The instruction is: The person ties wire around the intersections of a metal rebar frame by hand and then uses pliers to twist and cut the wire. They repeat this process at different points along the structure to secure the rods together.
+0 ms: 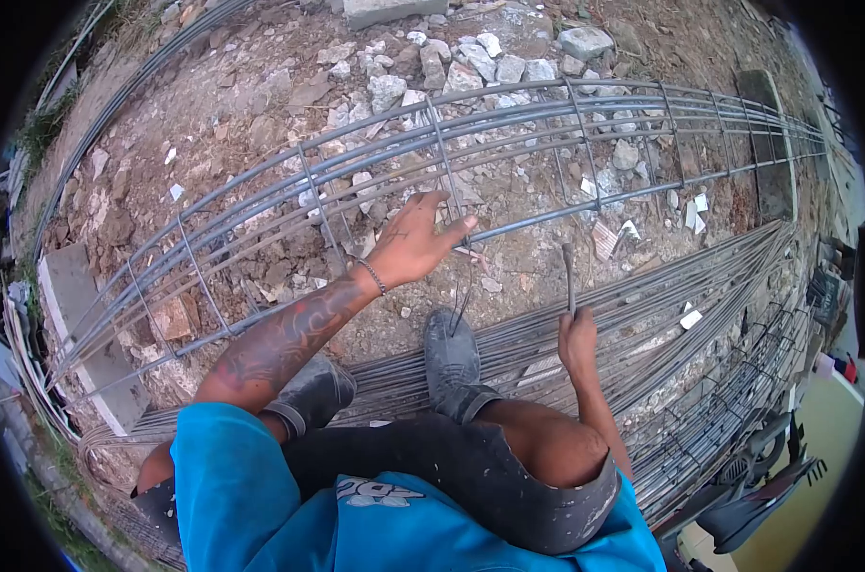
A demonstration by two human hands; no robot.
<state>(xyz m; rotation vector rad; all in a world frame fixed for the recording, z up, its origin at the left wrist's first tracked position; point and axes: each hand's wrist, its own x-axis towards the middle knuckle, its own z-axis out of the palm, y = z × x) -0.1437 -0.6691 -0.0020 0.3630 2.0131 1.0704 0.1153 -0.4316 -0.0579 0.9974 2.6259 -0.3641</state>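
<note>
A long rebar cage (547, 217) of lengthwise bars and cross stirrups lies in front of me. My left hand (415, 240) is over its near bar beside a stirrup (442, 143), fingers and thumb stretched apart. Whether its palm presses on the bar is hidden. Below it a thin dark wire (466, 300) hangs near my boot (452, 355). In my right hand (577, 341), closed fingers grip a slim metal hand tool (569, 272) with a rounded tip pointing away from me; its lower part is hidden in the fist.
A concrete block (94, 348) at left and another (768, 148) at right are under the cage ends. A bundle of loose steel bars (642, 291) runs beneath my legs. Broken stones (480, 62) litter the soil beyond. More wire mesh (738, 381) and a motorbike (747, 467) are at right.
</note>
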